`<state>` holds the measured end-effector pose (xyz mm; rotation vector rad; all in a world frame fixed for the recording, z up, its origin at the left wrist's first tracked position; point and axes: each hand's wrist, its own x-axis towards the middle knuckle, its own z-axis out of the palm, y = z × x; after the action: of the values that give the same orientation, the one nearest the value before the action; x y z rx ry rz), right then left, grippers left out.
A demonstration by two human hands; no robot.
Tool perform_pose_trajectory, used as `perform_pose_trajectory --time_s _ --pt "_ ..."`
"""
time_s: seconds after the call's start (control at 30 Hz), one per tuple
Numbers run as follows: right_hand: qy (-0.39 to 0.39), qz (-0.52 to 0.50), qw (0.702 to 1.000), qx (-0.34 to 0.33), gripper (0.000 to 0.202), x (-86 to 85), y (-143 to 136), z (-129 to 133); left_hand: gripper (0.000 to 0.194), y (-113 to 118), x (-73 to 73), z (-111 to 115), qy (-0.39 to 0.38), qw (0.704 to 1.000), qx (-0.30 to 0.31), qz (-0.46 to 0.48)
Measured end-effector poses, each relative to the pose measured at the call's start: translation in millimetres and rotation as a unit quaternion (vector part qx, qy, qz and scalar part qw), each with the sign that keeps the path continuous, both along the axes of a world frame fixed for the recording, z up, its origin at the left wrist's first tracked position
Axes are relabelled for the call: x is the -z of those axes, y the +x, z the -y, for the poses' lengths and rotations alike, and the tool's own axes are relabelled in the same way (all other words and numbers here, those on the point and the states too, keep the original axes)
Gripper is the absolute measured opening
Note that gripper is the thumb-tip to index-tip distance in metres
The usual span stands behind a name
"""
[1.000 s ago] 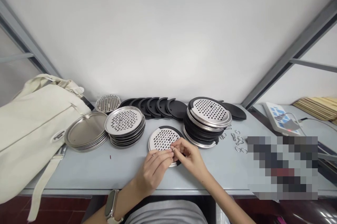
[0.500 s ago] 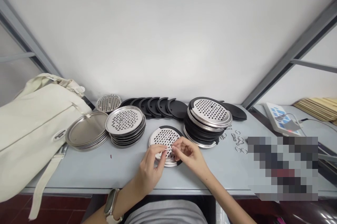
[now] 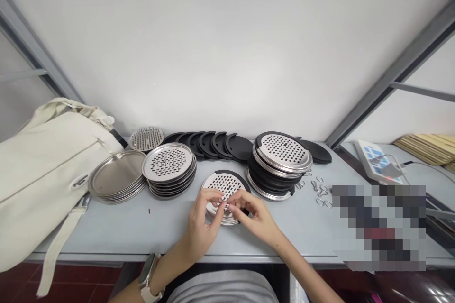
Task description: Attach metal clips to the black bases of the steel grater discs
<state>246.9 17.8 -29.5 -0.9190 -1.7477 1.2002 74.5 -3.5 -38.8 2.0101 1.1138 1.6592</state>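
Observation:
My left hand [image 3: 205, 217] and my right hand [image 3: 255, 215] meet above a round perforated grater plate [image 3: 223, 181] with a black rim piece on its right side. Thumb and forefinger of each hand are pinched together, tip to tip, around a small silvery metal piece. The fingertips hide most of that piece, so its exact shape does not show. The plate under my hands lies flat on the grey table [image 3: 117, 232]. To the right are several loose metal rings [image 3: 320, 202], some with small clasps.
Stacks of grater plates [image 3: 168, 163] and plain metal discs [image 3: 117, 174] stand left. A taller stack [image 3: 282, 151] with black parts is at right. Black round covers [image 3: 240, 147] lean along the wall. A cream bag [image 3: 53, 170] lies far left; a white power strip [image 3: 377, 160] far right.
My hands have drawn closer together, and the small metal piece is now more covered by the fingertips. My left hand has tilted a little more upright. The stacks stay in place.

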Motion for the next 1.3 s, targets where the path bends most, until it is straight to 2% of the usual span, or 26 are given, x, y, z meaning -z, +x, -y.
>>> perform_pose_trajectory --time_s 0.13,0.23,0.4,0.57,0.67,0.87,1.07,1.17,1.3 --pt "0.020 0.018 1.000 0.008 0.014 2.7 -0.5 -0.4 0.019 -2.3 0.0 -2.3 -0.040 0.999 0.008 0.003" --pt "0.014 0.001 1.000 0.015 0.015 1.0 -0.8 0.4 0.015 -5.3 -4.6 -5.5 -0.101 0.994 0.032 0.008" --pt "0.009 -0.024 0.999 0.029 0.017 -2.4 -1.3 1.0 0.006 -10.5 -24.9 -15.1 -0.229 0.967 0.106 0.034" --pt "0.008 -0.028 0.999 0.041 0.014 1.9 -1.1 -1.3 0.008 -12.9 -47.6 -36.7 -0.264 0.950 0.167 0.013" --pt "0.019 -0.037 0.998 0.045 0.016 5.6 -0.6 -3.4 0.010 -11.2 -53.4 -54.2 -0.280 0.939 0.202 0.005" --pt "0.027 -0.057 0.995 0.076 0.023 10.0 -0.1 -8.0 0.024 -5.1 -43.4 -76.6 -0.318 0.913 0.252 0.046" --pt "0.092 -0.002 0.983 0.156 0.017 12.4 0.0 -10.1 0.030 -9.9 -35.1 -78.6 -0.343 0.902 0.248 0.084" --pt "0.101 0.005 0.981 0.167 0.014 11.8 1.0 -9.8 0.033 -13.0 -34.7 -78.8 -0.358 0.896 0.244 0.094" --pt "0.087 -0.010 0.981 0.175 0.014 11.2 2.7 -9.2 0.034 -12.5 -35.2 -76.5 -0.382 0.880 0.270 0.087"
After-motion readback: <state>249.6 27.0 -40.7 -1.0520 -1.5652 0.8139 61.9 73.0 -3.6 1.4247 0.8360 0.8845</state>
